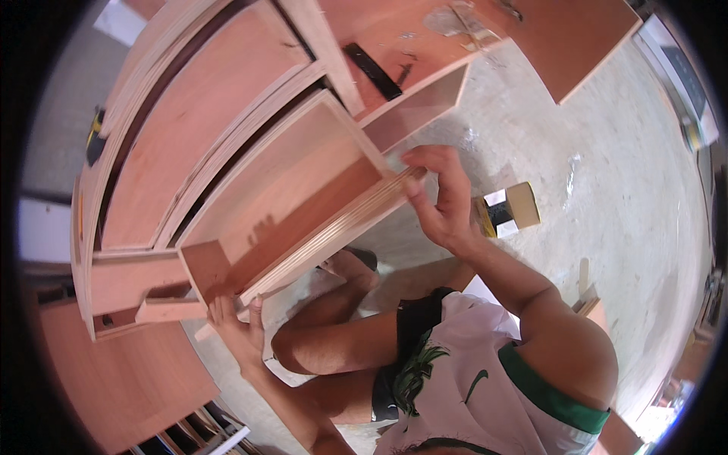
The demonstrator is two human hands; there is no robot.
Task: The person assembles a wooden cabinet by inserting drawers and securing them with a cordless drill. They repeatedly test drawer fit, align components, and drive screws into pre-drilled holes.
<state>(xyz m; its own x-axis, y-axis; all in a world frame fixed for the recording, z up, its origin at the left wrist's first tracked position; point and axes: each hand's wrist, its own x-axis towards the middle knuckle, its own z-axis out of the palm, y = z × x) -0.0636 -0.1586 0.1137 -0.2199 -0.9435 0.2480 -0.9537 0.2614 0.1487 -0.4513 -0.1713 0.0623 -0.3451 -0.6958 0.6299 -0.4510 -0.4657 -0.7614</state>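
A bare wooden drawer [280,189] sticks out of the plywood cabinet [208,125]. Its box is open at the top, and I see nothing lying in it. My left hand [236,322] grips the near left corner of the drawer, thumb on the outside and fingers partly hidden behind the edge. At the opposite end of the drawer's front edge, my right hand [442,201] holds the corner between thumb and bent fingers. The drawer's back end is inside the cabinet opening.
A black bar-shaped object [372,71] rests on the cabinet's reddish panel. Beyond my right hand, a yellowish tin [512,210] stands on the concrete floor [607,182]. An open door panel [572,42] juts out at top right. A wooden panel [125,371] is at lower left.
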